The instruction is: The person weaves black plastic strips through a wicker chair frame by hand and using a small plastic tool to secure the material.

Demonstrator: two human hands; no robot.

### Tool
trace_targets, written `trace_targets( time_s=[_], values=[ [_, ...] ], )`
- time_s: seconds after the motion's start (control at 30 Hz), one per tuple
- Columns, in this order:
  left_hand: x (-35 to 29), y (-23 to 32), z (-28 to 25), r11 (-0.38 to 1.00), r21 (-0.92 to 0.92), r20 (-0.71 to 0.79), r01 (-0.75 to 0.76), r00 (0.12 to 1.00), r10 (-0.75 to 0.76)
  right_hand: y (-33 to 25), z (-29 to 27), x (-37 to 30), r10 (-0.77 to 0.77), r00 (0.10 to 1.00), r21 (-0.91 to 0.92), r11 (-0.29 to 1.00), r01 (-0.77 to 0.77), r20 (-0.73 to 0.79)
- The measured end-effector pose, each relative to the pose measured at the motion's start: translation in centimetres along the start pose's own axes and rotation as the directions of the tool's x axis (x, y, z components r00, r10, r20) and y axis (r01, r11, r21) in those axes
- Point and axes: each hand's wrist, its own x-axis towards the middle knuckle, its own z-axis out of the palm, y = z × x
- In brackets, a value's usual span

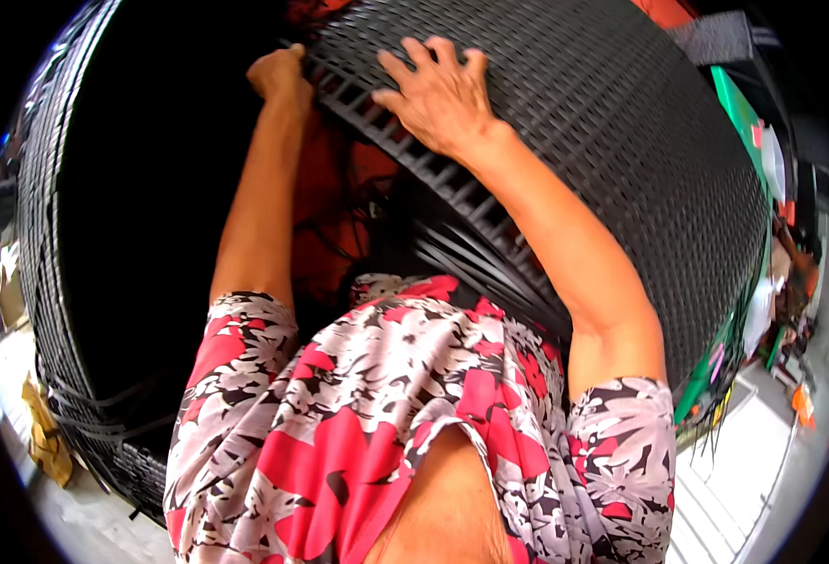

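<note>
A large black woven wicker panel [574, 141] fills the upper right of the head view and slopes toward my body. Along its near edge runs an open row of bare cross-bars [400, 146]. My right hand [443, 99] lies on the weave close to that edge, its fingers spread and holding nothing. At the panel's far left corner is my left hand [281, 73], with its fingers curled closed. What lies between those fingers is too dark and small to make out. Loose black strips [471, 258] hang below the edge, in front of my patterned shirt.
Another black woven piece [43, 216] curves along the left side, beside a very dark area. Red material [325, 202] shows beneath the panel. Green sheeting [739, 113] and assorted clutter border the right. A yellowish bag [46, 432] lies on the floor at lower left.
</note>
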Motion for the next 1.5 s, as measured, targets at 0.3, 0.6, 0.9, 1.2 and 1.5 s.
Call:
trace_targets(
  time_s=[0.3, 0.6, 0.9, 1.2, 1.5],
  values=[
    [2.5, -0.2, -4.2, 0.995, -0.104, 0.244, 0.01, 0.97, 0.016, 12.5, -17.2, -15.5, 0.36, 0.911, -0.115, 0.915, -0.386, -0.199],
    [3.9, 0.9, -2.9, 0.977, 0.208, 0.45, -0.039, 0.891, -0.061, 18.9, -21.4, -36.3, 0.991, 0.046, 0.492, -0.02, -0.87, 0.122],
    [1.5, 3.9, -3.6, 0.948, 0.252, 0.585, -0.193, 0.811, 0.009, 11.1, -17.0, -43.6, 0.82, 0.299, 0.872, -0.472, -0.13, 0.488],
    [6.1, 6.3, 0.9, 0.869, 0.449, 0.511, -0.209, 0.858, -0.057, 14.0, -16.5, -40.5, 0.831, 0.459, 0.847, -0.465, 0.258, 0.316],
    [6.8, 12.2, 5.7, 0.929, 0.332, 0.7, -0.166, 0.703, -0.125, 17.0, -16.7, -34.3, 0.8, 0.528, 0.866, -0.451, 0.216, 0.285]
  ],
)
